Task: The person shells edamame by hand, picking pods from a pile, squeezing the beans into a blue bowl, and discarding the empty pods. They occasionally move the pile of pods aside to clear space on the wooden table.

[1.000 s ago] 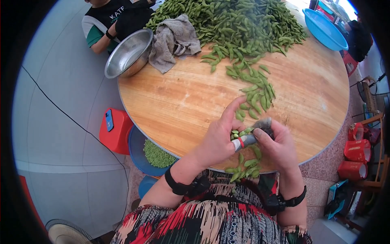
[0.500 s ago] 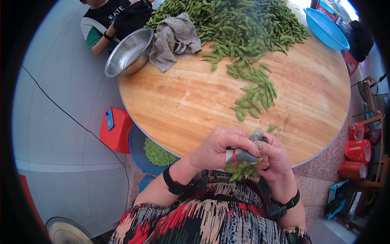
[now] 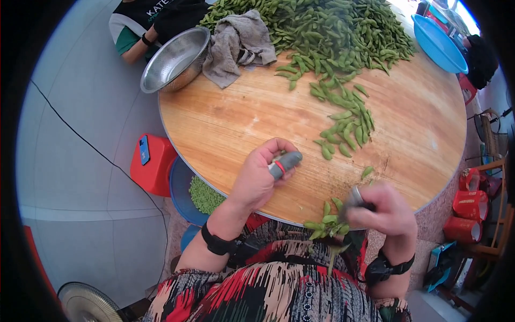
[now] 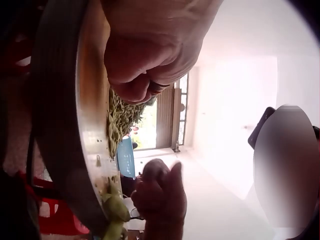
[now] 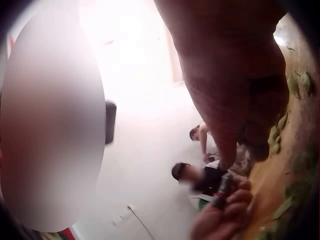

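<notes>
My left hand (image 3: 253, 180) is curled over the near part of the round wooden table (image 3: 225, 121), its thumb in a grey cover with a red band. A small pale green bit of soybean shows between its fingers and thumb; the palm's contents are mostly hidden. To its right, my right hand (image 3: 391, 209) is blurred, grey covers at its fingertips, spread a little with nothing seen between them. Just below it lie several soybean pods (image 3: 327, 222) at the table's edge. A pod shell (image 3: 333, 255) is over my lap. In the left wrist view the right hand (image 4: 160, 195) has its thumb raised.
A large pile of pods (image 3: 332, 37) covers the table's far side, trailing toward me. A metal colander (image 3: 177, 59) and grey cloth (image 3: 238, 45) sit at left. Below stand a blue basin of shelled beans (image 3: 205, 196) and a red stool (image 3: 153, 172). A blue basket (image 3: 440, 45) is far right.
My hands were together on pods; they have since parted, the left moving left and away from me, the right to the right. A pod shell now shows over my lap.
</notes>
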A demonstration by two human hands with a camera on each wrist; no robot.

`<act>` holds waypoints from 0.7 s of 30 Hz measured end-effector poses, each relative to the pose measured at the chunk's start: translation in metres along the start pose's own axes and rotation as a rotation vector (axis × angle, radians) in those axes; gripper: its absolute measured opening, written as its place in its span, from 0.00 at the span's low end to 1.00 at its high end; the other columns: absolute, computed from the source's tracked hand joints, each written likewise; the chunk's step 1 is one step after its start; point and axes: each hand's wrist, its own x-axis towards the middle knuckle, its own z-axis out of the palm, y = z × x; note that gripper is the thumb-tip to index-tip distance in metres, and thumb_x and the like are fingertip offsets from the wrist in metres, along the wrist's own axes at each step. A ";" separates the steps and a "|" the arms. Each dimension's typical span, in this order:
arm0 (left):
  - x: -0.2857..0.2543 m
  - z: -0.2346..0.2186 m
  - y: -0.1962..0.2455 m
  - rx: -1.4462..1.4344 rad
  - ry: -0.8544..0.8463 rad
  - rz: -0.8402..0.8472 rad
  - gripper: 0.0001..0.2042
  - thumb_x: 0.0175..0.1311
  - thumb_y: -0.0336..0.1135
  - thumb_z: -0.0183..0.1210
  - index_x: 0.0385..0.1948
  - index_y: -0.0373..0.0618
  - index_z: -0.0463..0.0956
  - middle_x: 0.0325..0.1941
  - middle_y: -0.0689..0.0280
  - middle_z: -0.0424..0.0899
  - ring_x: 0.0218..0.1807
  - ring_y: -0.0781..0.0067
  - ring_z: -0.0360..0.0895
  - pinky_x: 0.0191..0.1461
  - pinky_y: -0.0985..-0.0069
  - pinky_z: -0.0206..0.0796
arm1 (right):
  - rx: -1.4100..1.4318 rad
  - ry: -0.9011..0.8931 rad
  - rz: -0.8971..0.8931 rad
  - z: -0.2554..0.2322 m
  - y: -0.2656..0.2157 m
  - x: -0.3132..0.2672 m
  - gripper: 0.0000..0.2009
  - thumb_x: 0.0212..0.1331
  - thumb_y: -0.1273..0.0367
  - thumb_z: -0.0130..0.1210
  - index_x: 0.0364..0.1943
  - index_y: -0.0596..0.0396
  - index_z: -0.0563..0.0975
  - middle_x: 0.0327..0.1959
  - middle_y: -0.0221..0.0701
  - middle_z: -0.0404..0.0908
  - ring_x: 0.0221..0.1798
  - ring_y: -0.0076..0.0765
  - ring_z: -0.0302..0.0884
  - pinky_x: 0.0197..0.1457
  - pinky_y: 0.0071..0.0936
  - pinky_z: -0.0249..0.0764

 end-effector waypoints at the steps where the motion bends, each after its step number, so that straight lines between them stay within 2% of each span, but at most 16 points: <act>1: 0.000 -0.005 -0.002 -0.027 0.026 0.031 0.05 0.62 0.28 0.50 0.37 0.42 0.68 0.26 0.67 0.74 0.21 0.87 0.65 0.20 0.93 0.51 | -0.405 0.172 0.043 0.006 -0.002 0.013 0.11 0.50 0.66 0.58 0.28 0.60 0.71 0.15 0.33 0.73 0.16 0.29 0.73 0.21 0.27 0.68; 2: 0.001 -0.007 -0.002 -0.053 0.048 0.063 0.03 0.62 0.28 0.49 0.35 0.42 0.69 0.26 0.68 0.73 0.21 0.87 0.64 0.20 0.92 0.51 | -0.401 0.174 0.044 0.015 0.000 0.024 0.11 0.50 0.66 0.58 0.28 0.60 0.71 0.15 0.33 0.73 0.16 0.29 0.73 0.21 0.27 0.68; 4: 0.000 0.001 -0.004 -0.066 0.078 0.072 0.04 0.61 0.27 0.49 0.36 0.41 0.70 0.25 0.69 0.72 0.21 0.87 0.63 0.21 0.92 0.50 | -1.009 0.632 0.122 0.031 0.008 0.047 0.13 0.49 0.64 0.59 0.29 0.58 0.70 0.17 0.38 0.75 0.18 0.40 0.75 0.22 0.33 0.70; 5: -0.001 0.004 -0.006 -0.081 0.114 0.081 0.05 0.60 0.25 0.49 0.37 0.41 0.71 0.25 0.70 0.71 0.21 0.87 0.63 0.21 0.92 0.50 | -1.074 0.671 0.146 0.035 0.013 0.057 0.13 0.49 0.63 0.59 0.30 0.57 0.70 0.18 0.38 0.75 0.23 0.47 0.76 0.24 0.37 0.70; 9: -0.004 0.008 -0.008 -0.011 0.043 0.067 0.10 0.61 0.26 0.49 0.43 0.40 0.71 0.25 0.72 0.71 0.22 0.88 0.63 0.21 0.92 0.49 | -1.186 0.614 0.240 0.042 0.025 0.061 0.12 0.50 0.64 0.58 0.28 0.57 0.70 0.19 0.39 0.76 0.26 0.48 0.76 0.25 0.39 0.70; 11: -0.003 0.015 -0.009 -0.039 0.046 0.028 0.12 0.61 0.28 0.52 0.47 0.41 0.71 0.25 0.74 0.71 0.23 0.90 0.63 0.21 0.93 0.50 | -1.035 0.751 0.138 0.039 0.029 0.052 0.10 0.50 0.67 0.58 0.28 0.58 0.71 0.16 0.36 0.74 0.20 0.36 0.76 0.22 0.31 0.68; 12: -0.002 0.019 -0.008 -0.042 0.046 0.033 0.12 0.61 0.28 0.52 0.47 0.41 0.71 0.25 0.74 0.71 0.23 0.90 0.63 0.21 0.93 0.50 | -1.040 0.749 0.134 0.034 0.029 0.047 0.10 0.50 0.67 0.58 0.28 0.58 0.71 0.16 0.36 0.74 0.20 0.36 0.76 0.22 0.31 0.68; 14: -0.002 0.028 -0.009 -0.106 -0.051 -0.097 0.13 0.58 0.31 0.56 0.46 0.41 0.72 0.27 0.75 0.72 0.24 0.91 0.63 0.22 0.93 0.51 | -0.257 0.547 0.095 0.027 0.022 0.033 0.08 0.51 0.69 0.57 0.30 0.58 0.72 0.14 0.27 0.71 0.16 0.21 0.68 0.18 0.22 0.62; 15: -0.003 0.031 -0.011 -0.108 -0.051 -0.098 0.13 0.58 0.31 0.56 0.46 0.41 0.72 0.27 0.75 0.72 0.24 0.91 0.63 0.22 0.93 0.51 | 0.193 0.443 0.166 0.028 0.017 0.029 0.07 0.54 0.69 0.55 0.31 0.58 0.73 0.14 0.20 0.66 0.16 0.13 0.59 0.17 0.15 0.54; 16: -0.004 0.035 -0.012 -0.070 -0.076 -0.068 0.14 0.57 0.31 0.57 0.45 0.41 0.72 0.28 0.75 0.73 0.24 0.92 0.63 0.23 0.93 0.51 | 0.193 0.444 0.165 0.027 0.015 0.024 0.07 0.54 0.69 0.55 0.31 0.58 0.73 0.14 0.20 0.66 0.16 0.13 0.59 0.17 0.15 0.54; 18: 0.000 0.039 -0.015 -0.022 -0.115 -0.021 0.14 0.56 0.32 0.58 0.44 0.41 0.73 0.29 0.75 0.74 0.24 0.92 0.63 0.23 0.92 0.51 | 0.603 0.283 0.210 0.021 0.015 0.018 0.07 0.56 0.68 0.54 0.30 0.57 0.73 0.15 0.17 0.65 0.16 0.12 0.57 0.18 0.13 0.51; 21: 0.000 0.039 -0.022 -0.127 -0.097 0.009 0.11 0.56 0.32 0.58 0.40 0.42 0.74 0.29 0.74 0.75 0.23 0.92 0.62 0.23 0.91 0.51 | 0.713 0.285 0.196 0.027 0.013 0.015 0.07 0.59 0.67 0.51 0.28 0.56 0.72 0.15 0.18 0.64 0.17 0.11 0.54 0.19 0.12 0.49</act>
